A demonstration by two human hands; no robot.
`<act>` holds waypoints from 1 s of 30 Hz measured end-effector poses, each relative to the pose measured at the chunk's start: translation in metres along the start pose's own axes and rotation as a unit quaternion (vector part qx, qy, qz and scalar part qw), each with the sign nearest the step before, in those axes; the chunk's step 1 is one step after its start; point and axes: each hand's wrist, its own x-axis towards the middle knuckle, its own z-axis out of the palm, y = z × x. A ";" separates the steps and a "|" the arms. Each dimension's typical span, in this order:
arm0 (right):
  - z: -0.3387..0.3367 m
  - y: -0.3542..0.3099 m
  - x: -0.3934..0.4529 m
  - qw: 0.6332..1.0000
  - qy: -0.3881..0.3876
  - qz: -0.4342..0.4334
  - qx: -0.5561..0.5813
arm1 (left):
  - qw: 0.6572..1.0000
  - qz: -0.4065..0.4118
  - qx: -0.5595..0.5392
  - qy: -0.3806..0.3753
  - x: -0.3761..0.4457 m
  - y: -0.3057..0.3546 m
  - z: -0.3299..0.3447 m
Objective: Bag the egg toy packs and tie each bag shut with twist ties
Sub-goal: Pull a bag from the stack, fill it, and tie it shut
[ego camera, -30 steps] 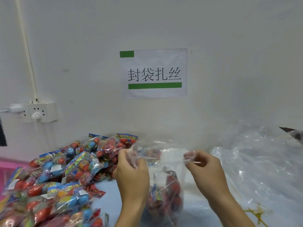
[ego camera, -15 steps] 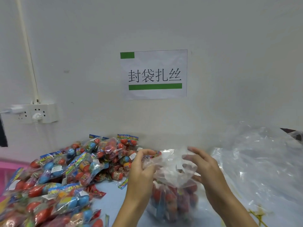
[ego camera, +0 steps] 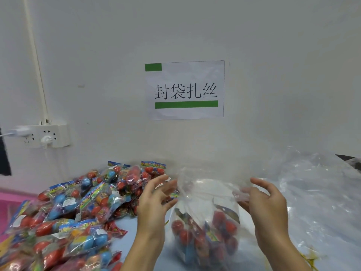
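Note:
A clear plastic bag (ego camera: 207, 194) stands on the table between my hands, with several red egg toy packs (ego camera: 205, 233) in its lower half and its top film loose and spread. My left hand (ego camera: 156, 202) is at the bag's left edge, fingers straight, fingertips and thumb touching the film. At the bag's right top corner my right hand (ego camera: 269, 208) pinches a fold of film between thumb and forefinger, the other fingers raised. A big pile of egg toy packs (ego camera: 78, 212) in red, blue and orange lies to the left.
Crumpled clear plastic bags (ego camera: 316, 192) cover the table's right side. Yellow twist ties (ego camera: 310, 258) lie at the bottom right. A white wall with a paper sign (ego camera: 185, 90) and a power socket (ego camera: 45, 135) is close behind. A pink surface (ego camera: 9, 200) shows at far left.
My hands had bunched the bag's top together over the packs. They have now moved apart and the top film is spread wide again. My left fingers have straightened.

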 end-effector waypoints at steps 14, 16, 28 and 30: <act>0.003 -0.002 -0.002 0.996 -0.076 0.014 0.041 | 0.958 0.013 0.203 -0.204 -0.012 -0.011 0.005; 0.003 -0.006 -0.005 0.996 -0.092 0.004 -0.018 | 0.956 0.032 0.225 -0.188 -0.015 -0.012 0.009; -0.015 -0.016 0.006 0.996 -0.067 0.040 0.052 | 0.937 0.033 0.269 -0.218 -0.016 -0.017 0.008; -0.018 -0.018 0.008 0.991 -0.055 0.050 0.111 | 0.938 0.036 0.264 -0.222 -0.016 -0.016 0.008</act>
